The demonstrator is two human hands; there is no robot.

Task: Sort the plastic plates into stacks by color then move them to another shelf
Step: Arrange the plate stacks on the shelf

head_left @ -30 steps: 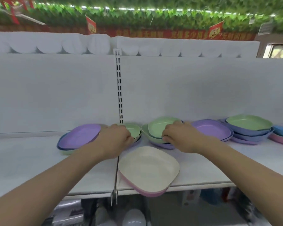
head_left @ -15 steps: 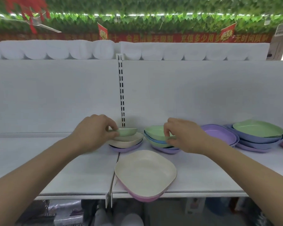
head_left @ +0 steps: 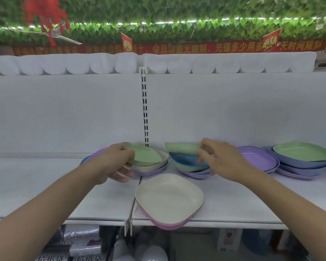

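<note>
Slotted upright (head_left: pixel 145 110) centred on white back panel (head_left: pixel 64 113). White packs (head_left: pixel 179 63) in row above panel. Red banner (head_left: pixel 233 47), red flags, leaf garland (head_left: pixel 177 12) overhead. Packaged goods (head_left: pixel 83 243) on lower level.

I see a white flat store shelf (head_left: pixel 233 200) made of two boards that meet at a seam below the slotted white metal upright (head_left: pixel 145 110). Directly in front of that upright, a cream square plastic plate on a pink one (head_left: pixel 168 199) overhangs the shelf's front edge. Just right of the upright sits a mixed stack of blue, green and purple plates (head_left: pixel 193 167). Further right of it lie purple plates (head_left: pixel 257 160), then a blue-and-purple stack topped with a green plate (head_left: pixel 301 153). Just left of the upright rests a cream-and-purple stack (head_left: pixel 151 166).
</note>
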